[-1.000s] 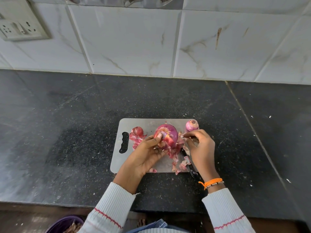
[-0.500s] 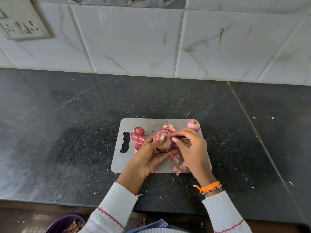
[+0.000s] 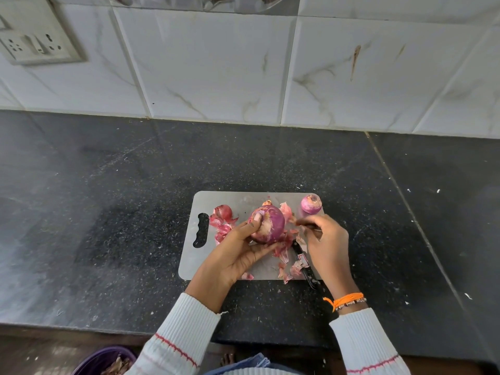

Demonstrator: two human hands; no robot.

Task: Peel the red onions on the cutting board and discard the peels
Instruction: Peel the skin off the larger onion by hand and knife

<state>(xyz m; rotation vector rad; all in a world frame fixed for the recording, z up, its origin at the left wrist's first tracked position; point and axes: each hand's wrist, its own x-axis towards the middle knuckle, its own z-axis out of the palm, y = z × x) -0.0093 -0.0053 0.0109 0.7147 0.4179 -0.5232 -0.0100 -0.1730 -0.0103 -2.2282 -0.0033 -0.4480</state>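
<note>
your left hand (image 3: 238, 250) grips the red onion (image 3: 267, 224) over the cutting board (image 3: 243, 201), thumb on top; your right hand (image 3: 324, 242), just beside the onion, pinches a peel (image 3: 304, 240)

No writing here can be read. The knife (image 3: 304, 262) lying near the right end of the cutting board (image 3: 243, 201) carries a small white-and-red sticker on its black handle (too small and blurred to make out any letters). The switch plate (image 3: 35, 44) on the tiled wall above the counter's far left corner shows sockets and a switch, but no legible marks.
</note>
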